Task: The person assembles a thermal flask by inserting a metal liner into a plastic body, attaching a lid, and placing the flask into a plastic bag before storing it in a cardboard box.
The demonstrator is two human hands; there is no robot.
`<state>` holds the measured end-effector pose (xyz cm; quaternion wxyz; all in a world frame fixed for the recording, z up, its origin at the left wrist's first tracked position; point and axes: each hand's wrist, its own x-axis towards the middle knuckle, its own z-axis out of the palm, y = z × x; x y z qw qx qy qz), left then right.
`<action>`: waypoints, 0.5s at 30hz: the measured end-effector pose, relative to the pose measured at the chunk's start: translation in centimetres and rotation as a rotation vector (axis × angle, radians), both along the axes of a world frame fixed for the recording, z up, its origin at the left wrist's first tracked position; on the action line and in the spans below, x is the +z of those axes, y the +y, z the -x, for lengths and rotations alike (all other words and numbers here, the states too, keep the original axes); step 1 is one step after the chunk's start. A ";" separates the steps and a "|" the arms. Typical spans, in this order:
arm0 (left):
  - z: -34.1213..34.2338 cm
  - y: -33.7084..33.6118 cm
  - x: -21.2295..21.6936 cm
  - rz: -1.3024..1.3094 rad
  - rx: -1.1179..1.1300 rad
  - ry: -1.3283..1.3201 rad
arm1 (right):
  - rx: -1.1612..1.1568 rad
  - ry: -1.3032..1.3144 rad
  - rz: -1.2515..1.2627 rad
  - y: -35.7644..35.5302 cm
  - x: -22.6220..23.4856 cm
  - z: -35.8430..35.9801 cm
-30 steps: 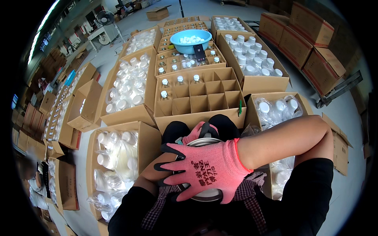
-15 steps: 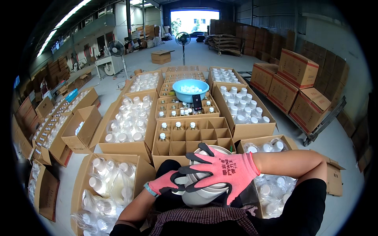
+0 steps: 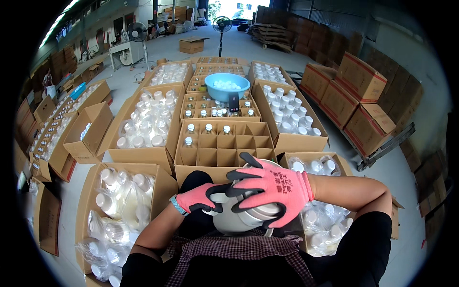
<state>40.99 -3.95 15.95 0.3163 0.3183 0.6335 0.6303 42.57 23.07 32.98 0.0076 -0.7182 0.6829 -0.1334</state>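
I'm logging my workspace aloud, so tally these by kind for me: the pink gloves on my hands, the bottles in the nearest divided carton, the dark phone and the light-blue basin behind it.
Pink gloves: 2
White-capped bottles in the divided carton: 4
Dark phone: 1
Light-blue basin: 1
Total: 8

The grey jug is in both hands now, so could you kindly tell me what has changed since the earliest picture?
The left hand has come from the far side of the grey jug round to its left, gripping the handle. The view has tipped upward. The right hand stays spread over the jug; the four capped bottles, divided box and blue basin stay put.
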 end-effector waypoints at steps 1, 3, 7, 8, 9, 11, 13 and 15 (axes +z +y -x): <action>0.6 0.3 -1.0 -0.002 0.025 -0.221 | -0.158 -0.145 0.118 0.3 -0.9 1.4; -2.6 5.3 -2.6 -0.026 0.432 -0.094 | -0.677 -0.438 0.214 3.4 -6.7 6.1; -4.8 7.7 -2.6 -0.042 0.449 0.040 | -0.973 -0.768 0.185 4.2 -9.0 7.7; -3.7 5.2 -1.3 -0.064 0.349 -0.011 | -0.819 -0.494 0.180 2.8 -6.8 6.1; -2.8 2.6 0.0 -0.086 0.242 -0.069 | -0.448 -0.182 0.120 1.0 -2.7 2.4; -0.7 0.0 2.0 -0.037 0.049 0.162 | -0.094 -0.036 -0.042 0.4 -0.6 0.4; -0.5 0.0 0.8 -0.148 0.046 -0.242 | -0.080 -0.001 -0.040 -0.2 -0.3 1.1; -1.8 3.4 -1.0 -0.140 0.299 -0.345 | -0.479 -0.362 0.168 1.6 -5.5 5.7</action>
